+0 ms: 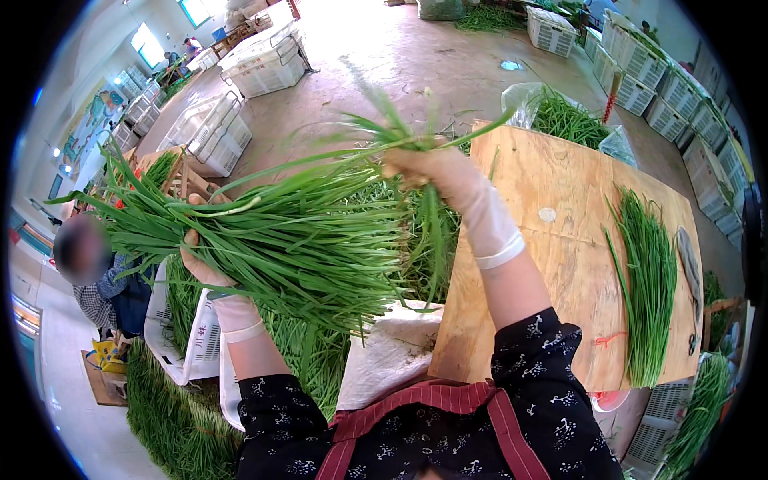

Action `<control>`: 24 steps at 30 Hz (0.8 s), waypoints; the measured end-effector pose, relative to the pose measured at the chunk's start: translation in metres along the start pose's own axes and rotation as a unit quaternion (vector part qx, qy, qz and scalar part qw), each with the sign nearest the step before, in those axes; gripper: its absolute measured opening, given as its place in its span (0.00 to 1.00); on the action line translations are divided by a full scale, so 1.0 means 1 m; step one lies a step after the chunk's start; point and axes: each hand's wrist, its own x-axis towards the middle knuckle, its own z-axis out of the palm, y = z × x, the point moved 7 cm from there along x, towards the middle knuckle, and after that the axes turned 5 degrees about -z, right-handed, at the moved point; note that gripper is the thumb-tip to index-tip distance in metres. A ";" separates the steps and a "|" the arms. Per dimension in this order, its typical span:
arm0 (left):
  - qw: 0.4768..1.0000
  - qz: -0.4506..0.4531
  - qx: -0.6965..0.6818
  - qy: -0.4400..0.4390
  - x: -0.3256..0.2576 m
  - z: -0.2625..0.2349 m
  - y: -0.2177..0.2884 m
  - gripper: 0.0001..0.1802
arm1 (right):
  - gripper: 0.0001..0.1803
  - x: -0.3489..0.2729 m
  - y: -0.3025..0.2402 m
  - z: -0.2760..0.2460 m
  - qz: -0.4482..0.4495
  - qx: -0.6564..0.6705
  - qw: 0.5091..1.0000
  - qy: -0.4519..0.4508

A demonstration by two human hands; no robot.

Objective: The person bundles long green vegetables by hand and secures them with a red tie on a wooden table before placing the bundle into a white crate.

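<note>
A thick bunch of garlic chives lies across my left hand, which is gloved and wrapped around it from the left side. The cut ends point right, the leaf tips left. Beyond the cut ends, my right hand, also gloved, is closed on a small tuft of loose chive leaves, smeared by motion. A few strands trail from it toward the bunch and below the hand. Under both hands lies a heap of loose chives.
On the right stands a wooden board bearing a laid-out chive bundle, a grey cloth and a red tie. White crates with chives stand at left. A person sits at far left. A chive-filled plastic bag lies beyond the board.
</note>
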 end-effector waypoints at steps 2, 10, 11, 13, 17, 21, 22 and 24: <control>0.999 -0.002 0.008 -0.044 -0.003 -0.002 0.011 0.20 | 0.18 -0.016 -0.004 -0.035 -0.053 0.000 0.994 0.093; 0.996 -0.021 -0.019 -0.089 -0.009 -0.007 0.022 0.21 | 0.15 -0.013 -0.077 -0.075 -0.275 0.089 0.954 0.080; 0.994 -0.038 -0.016 -0.100 -0.012 -0.011 0.022 0.21 | 0.17 -0.003 -0.055 -0.066 -0.179 -0.122 0.961 0.172; 0.995 -0.018 -0.041 -0.084 -0.003 -0.003 0.016 0.21 | 0.22 0.011 -0.028 -0.079 0.009 -0.425 0.884 0.193; 0.995 -0.011 -0.064 -0.074 -0.008 -0.004 0.014 0.21 | 0.28 0.039 0.028 -0.052 0.031 -0.373 0.926 0.047; 0.998 -0.014 -0.035 -0.060 -0.009 -0.012 0.015 0.20 | 0.30 0.030 0.000 0.038 -0.172 -0.432 0.881 -0.088; 0.999 -0.004 -0.021 -0.047 -0.008 -0.011 0.012 0.19 | 0.26 0.042 0.017 0.038 -0.101 -0.410 0.897 -0.129; 0.999 0.001 0.003 -0.054 -0.007 -0.003 0.007 0.17 | 0.22 0.044 0.016 0.029 -0.136 -0.445 0.880 -0.098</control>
